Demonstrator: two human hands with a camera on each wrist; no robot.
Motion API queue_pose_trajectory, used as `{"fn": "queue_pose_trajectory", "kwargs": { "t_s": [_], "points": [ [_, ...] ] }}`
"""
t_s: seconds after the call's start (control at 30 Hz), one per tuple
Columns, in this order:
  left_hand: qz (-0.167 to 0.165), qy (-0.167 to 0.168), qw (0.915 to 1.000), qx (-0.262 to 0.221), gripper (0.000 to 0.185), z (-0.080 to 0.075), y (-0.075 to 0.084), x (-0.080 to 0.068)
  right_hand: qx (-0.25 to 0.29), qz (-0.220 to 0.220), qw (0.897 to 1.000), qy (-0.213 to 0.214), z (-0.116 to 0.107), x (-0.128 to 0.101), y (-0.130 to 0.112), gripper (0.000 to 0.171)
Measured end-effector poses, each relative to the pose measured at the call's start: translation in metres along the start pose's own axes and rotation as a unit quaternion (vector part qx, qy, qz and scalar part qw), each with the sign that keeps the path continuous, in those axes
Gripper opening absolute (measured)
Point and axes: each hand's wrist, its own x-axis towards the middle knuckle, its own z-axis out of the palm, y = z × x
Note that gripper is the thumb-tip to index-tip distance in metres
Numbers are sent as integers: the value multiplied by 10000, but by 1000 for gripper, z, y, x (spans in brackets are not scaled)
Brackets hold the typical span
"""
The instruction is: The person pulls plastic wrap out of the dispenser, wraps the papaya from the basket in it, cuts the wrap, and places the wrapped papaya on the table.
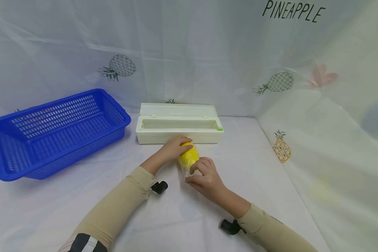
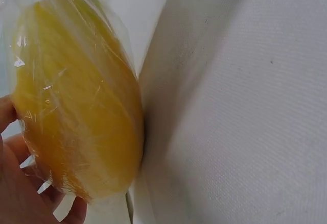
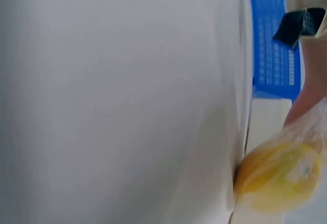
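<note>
Fruit: we see a yellow fruit (image 1: 188, 156) in clear wrap, lying on the cloth (image 1: 176, 210) at frame centre, just below the white box (image 1: 179, 123).
Left hand: our left hand (image 1: 175, 147) curls over the fruit's far end, gripping it.
Right hand: our right hand (image 1: 205, 176) pinches the wrap at the near end.
Basket: a blue basket (image 1: 55, 131) sits at the left of the frame, well apart.
</note>
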Motion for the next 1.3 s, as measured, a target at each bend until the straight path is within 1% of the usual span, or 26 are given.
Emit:
{"fn": "queue_pose_trajectory", "kwargs": {
  "t_s": [0.07,0.13,0.2,0.27,0.33,0.4,0.47,0.53,0.6,0.67,0.7,0.73,0.8,0.83,0.87,0.93,0.97,1.03,1.1,1.13,1.2,1.3],
  "points": [
    [18,5,10000,-18,41,0,0,0,169,38,9998,23,0,1,-2,10],
    [30,-7,10000,-44,41,0,-1,1,417,249,9988,54,-4,0,-1,9],
    [53,-27,10000,-64,42,0,-3,2,713,670,9952,82,-10,-1,1,13],
    [59,-47,9999,-85,42,1,-5,3,1024,1162,9879,73,-18,-3,6,19],
    [76,-52,9999,-92,43,1,-7,3,1260,1575,9793,-151,-24,-5,12,25],
    [68,-55,9999,-125,43,0,-8,3,1423,1854,9708,-547,-28,-7,18,32],
    [43,-62,9998,-162,43,0,-8,2,1538,2028,9624,-952,-29,-11,21,38],
    [7,-63,9997,-244,42,-1,-9,2,1696,2146,9545,-1190,-29,-15,21,38],
    [17,-62,9995,-294,42,-1,-9,2,1902,2185,9493,-1226,-29,-18,20,33],
    [-20,-96,9993,-374,42,-2,-9,2,2127,2217,9450,-1126,-30,-22,19,30],
    [-19,-113,9991,-405,42,-2,-9,2,2246,2247,9422,-1061,-30,-23,20,33],
    [-22,-135,9990,-434,42,-3,-10,2,2342,2273,9398,-1013,-31,-24,21,39],
    [-37,-191,9986,-486,42,-3,-10,3,2443,2421,9335,-1014,-32,-26,23,59],
    [-30,-204,9985,-507,42,-3,-10,3,2442,2444,9325,-1056,-32,-26,24,69],
    [0,-207,9984,-518,42,-3,-11,3,2384,2414,9336,-1156,-31,-27,25,76],
    [68,-203,9983,-539,42,-4,-11,4,2210,2250,9380,-1435,-29,-28,26,83],
    [108,-205,9981,-565,42,-4,-12,4,2138,2099,9420,-1512,-27,-29,26,81],
    [165,-223,9977,-625,42,-4,-12,4,2054,1773,9507,-1502,-25,-32,27,67],
    [182,-263,9969,-723,43,-3,-13,5,2066,1580,9566,-1313,-25,-35,26,51],
    [181,-286,9964,-776,43,-3,-14,5,2104,1544,9581,-1176,-25,-36,27,46],
    [139,-335,9955,-873,43,-3,-17,7,2162,1628,9576,-991,-26,-36,27,46],
    [85,-388,9938,-1035,43,-4,-20,8,2131,1919,9532,-961,-25,-32,30,62]
  ]
}}
